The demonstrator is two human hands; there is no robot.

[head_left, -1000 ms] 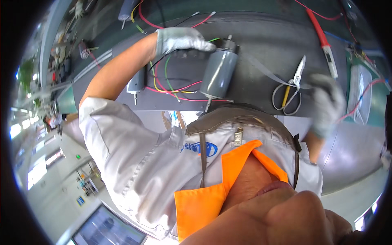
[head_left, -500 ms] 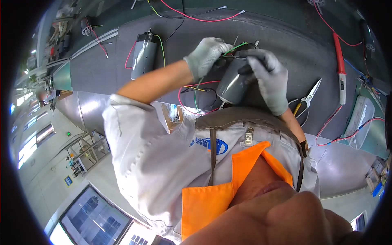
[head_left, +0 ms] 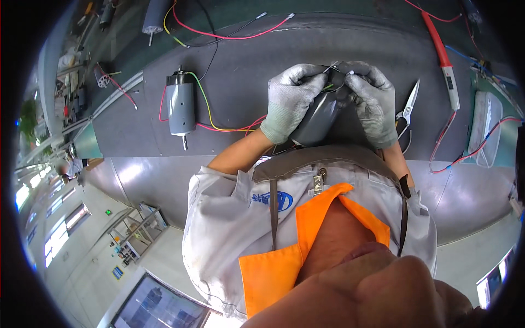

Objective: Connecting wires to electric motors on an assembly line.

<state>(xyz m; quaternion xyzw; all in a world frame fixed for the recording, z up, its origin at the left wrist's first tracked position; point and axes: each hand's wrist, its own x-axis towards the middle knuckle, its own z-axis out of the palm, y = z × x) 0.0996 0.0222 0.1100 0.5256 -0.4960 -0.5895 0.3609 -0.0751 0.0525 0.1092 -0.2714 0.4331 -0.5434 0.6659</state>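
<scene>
A dark grey cylindrical motor (head_left: 318,119) lies tilted on the bench close to my body, its upper end between my hands. My gloved left hand (head_left: 294,99) is closed in a pinch beside that end, on thin wire; a short green piece shows at the fingertips, and a thin pale tip (head_left: 331,66) sticks up. From the other side my gloved right hand (head_left: 374,103) also pinches, with a small white tip (head_left: 350,72) at its fingers. Dark wire bends between the two hands. The fingers partly cover the motor's end.
Another grey motor (head_left: 181,106) with red and yellow-green wires lies to the left. Scissors (head_left: 408,105), a red-and-white pen-shaped tool (head_left: 447,68) on a cable and a clear plastic tray (head_left: 485,128) are at right. Beyond the bench mat lie more wired motors, one (head_left: 155,16) at the far edge.
My left hand has come round nearer the motor's end, and its forearm has drawn in. My right hand has turned more upright. The view has shifted; the wires left of the motor lie differently.
</scene>
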